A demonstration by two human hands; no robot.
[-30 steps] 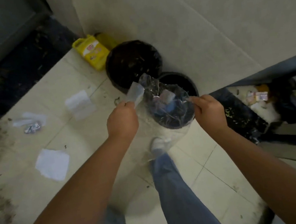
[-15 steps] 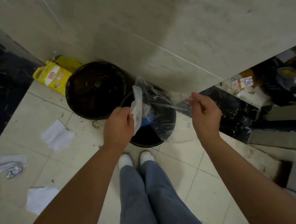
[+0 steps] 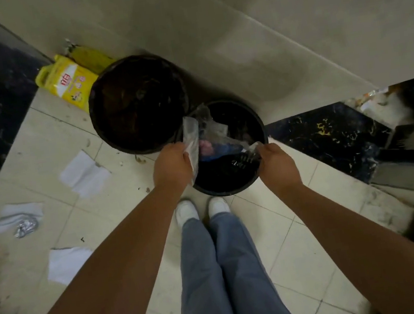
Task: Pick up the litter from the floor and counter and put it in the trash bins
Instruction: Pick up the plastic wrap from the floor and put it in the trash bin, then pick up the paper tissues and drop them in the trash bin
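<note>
Both my hands hold a clear plastic bag (image 3: 210, 140) stretched over the smaller black trash bin (image 3: 260, 127). My left hand (image 3: 172, 166) grips the bag's left edge together with a whitish scrap. My right hand (image 3: 276, 164) pinches the bag's right corner at the bin's near rim. Pink and blue bits show through the plastic. A larger black trash bin (image 3: 139, 103) stands just left behind, touching the small one. On the floor tiles to the left lie white paper pieces (image 3: 83, 174), (image 3: 67, 263) and a crumpled foil wrapper (image 3: 25, 227) on another paper.
A yellow bag (image 3: 68, 83) leans against the wall behind the large bin. A beige tiled wall runs along the back. A dark marble ledge (image 3: 332, 138) with clutter sits to the right. My white shoes (image 3: 200, 207) stand right before the small bin.
I have stepped up to the bins and both hands have lowered the plastic bag from above the floor down over the small bin's opening.
</note>
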